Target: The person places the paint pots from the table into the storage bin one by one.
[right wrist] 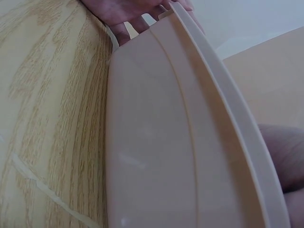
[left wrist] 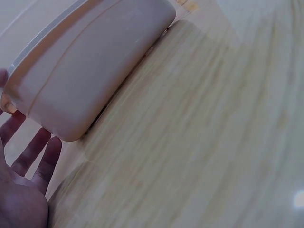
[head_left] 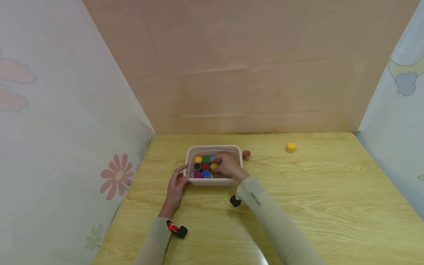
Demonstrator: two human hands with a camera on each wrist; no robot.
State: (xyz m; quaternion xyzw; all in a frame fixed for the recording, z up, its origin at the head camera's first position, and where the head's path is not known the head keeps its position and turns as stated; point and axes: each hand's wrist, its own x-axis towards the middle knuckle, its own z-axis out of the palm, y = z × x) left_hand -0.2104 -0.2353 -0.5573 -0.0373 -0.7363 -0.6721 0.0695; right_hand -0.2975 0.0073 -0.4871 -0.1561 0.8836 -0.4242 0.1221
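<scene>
A pale pink plastic bin [head_left: 212, 182] stands on the table and holds several small paint jars with coloured lids. My left hand [head_left: 175, 188] grips the bin's front left corner; the left wrist view shows its spread fingers [left wrist: 47, 159] along the outer wall. Inside the bin, the right hand [head_left: 228, 164] pinches a yellow-lidded jar [head_left: 214, 167], which it partly covers. Around it sit a red-lidded jar [head_left: 205, 166], a green-lidded jar [head_left: 206, 159] and a blue-lidded jar [head_left: 206, 174]. In the right wrist view, the bin's wall [right wrist: 152, 128] hides the right fingertips.
Just right of the bin stands a brown jar [head_left: 246, 155]. Farther right, near the table's back edge, is another yellow jar [head_left: 290, 147]. A brown paper-like wall [head_left: 248, 73] rises behind the wood-grain table [head_left: 314, 206], with pale decorated walls on both sides.
</scene>
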